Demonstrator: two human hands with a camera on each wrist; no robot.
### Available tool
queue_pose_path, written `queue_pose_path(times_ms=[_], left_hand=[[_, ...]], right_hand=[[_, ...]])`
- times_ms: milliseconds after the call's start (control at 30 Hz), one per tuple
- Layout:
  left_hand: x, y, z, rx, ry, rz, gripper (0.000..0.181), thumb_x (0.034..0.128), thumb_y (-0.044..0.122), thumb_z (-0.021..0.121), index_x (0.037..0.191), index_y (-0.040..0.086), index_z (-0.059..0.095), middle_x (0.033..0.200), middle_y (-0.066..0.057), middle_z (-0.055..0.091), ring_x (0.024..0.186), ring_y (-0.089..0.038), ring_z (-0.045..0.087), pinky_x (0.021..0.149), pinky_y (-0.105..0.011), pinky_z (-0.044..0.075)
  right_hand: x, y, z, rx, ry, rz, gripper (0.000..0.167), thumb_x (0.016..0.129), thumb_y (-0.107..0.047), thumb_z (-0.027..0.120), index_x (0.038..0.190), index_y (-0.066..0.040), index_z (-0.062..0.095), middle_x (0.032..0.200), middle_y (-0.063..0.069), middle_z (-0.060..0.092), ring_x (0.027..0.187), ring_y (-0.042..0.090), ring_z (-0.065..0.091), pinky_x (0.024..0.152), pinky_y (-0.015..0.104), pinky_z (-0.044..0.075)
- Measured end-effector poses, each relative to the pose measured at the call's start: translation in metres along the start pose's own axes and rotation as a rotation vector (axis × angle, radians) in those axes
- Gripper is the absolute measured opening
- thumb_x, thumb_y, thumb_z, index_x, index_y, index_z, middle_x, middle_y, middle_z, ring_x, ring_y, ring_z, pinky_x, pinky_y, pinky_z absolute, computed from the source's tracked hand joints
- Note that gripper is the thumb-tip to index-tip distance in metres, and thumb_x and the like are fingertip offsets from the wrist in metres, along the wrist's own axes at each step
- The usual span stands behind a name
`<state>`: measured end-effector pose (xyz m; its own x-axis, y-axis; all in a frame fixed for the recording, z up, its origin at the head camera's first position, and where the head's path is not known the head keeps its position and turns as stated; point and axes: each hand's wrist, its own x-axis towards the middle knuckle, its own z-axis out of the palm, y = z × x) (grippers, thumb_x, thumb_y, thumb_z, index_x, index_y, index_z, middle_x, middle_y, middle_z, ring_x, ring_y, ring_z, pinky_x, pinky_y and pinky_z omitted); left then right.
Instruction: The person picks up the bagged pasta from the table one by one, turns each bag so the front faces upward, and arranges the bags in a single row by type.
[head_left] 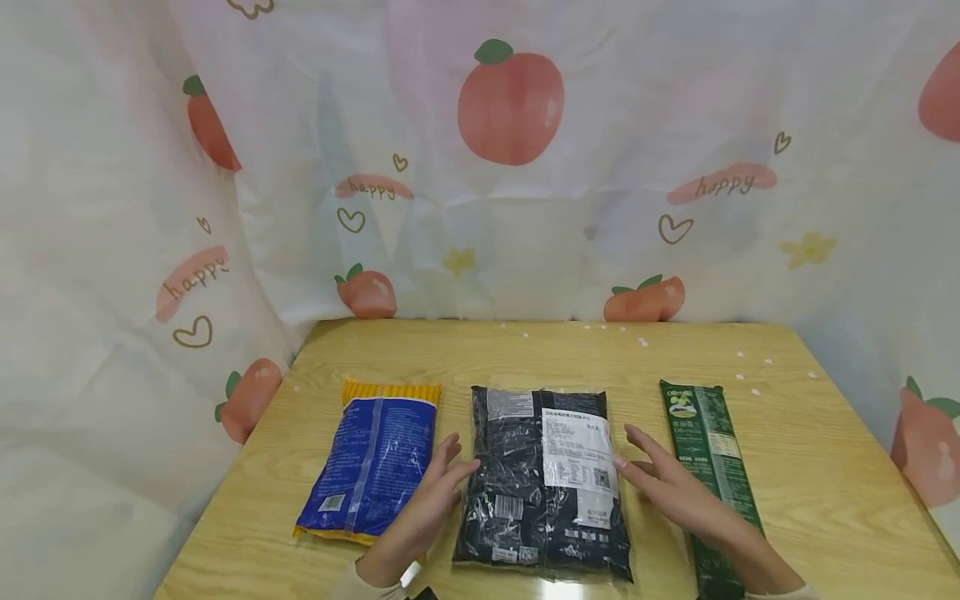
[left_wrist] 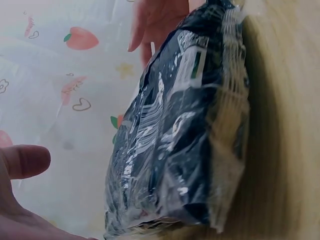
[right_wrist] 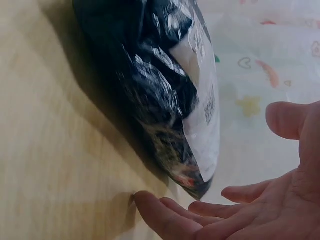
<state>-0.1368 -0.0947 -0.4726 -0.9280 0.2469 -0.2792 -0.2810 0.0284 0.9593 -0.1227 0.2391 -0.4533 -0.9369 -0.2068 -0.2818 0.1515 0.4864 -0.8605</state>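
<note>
A black plastic food bag (head_left: 510, 492) with a white printed label (head_left: 577, 454) lies flat in the middle of the table. My left hand (head_left: 431, 496) is at its left side, fingers extended and thumb near the bag's edge. On the opposite side is my right hand (head_left: 671, 492), fingers spread and thumb close to the label's edge. In the right wrist view, the right hand (right_wrist: 250, 200) shows an open palm, its fingers near one end of the bag (right_wrist: 160, 95). Whether either hand touches the bag, I cannot tell. Neither grips anything.
A blue and yellow bag (head_left: 375, 467) lies left of the black one, partly behind my left hand. A long green packet (head_left: 708, 433) lies at the right, partly under my right forearm. The wooden table (head_left: 480, 354) ends at a fruit-printed curtain (head_left: 525, 242).
</note>
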Motion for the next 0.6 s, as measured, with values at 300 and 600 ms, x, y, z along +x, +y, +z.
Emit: queue_pose_path(times_ms=[300,600], left_hand=[[-0.011,-0.006,-0.002,-0.167,-0.063,-0.051,0.087,0.1036,0.027,0.054,0.164,0.001,-0.004,0.169,-0.032,-0.003,0.156,-0.055,-0.004,0.12,-0.078,0.0],[-0.022,-0.013,-0.003,-0.319,-0.135,-0.11,0.091,0.1027,0.025,0.055,0.163,0.0,-0.008,0.168,-0.031,-0.019,0.152,-0.051,-0.027,0.118,-0.074,-0.017]], right_hand=[[-0.005,0.003,0.011,0.27,-0.03,0.075,0.08,0.109,-0.036,0.048,0.164,0.0,0.003,0.169,0.033,0.001,0.152,0.059,0.018,0.102,0.053,0.057],[-0.007,0.013,0.016,0.522,-0.121,0.113,0.078,0.111,-0.035,0.044,0.165,-0.001,-0.001,0.17,0.031,0.006,0.156,0.055,0.008,0.108,0.061,0.05]])
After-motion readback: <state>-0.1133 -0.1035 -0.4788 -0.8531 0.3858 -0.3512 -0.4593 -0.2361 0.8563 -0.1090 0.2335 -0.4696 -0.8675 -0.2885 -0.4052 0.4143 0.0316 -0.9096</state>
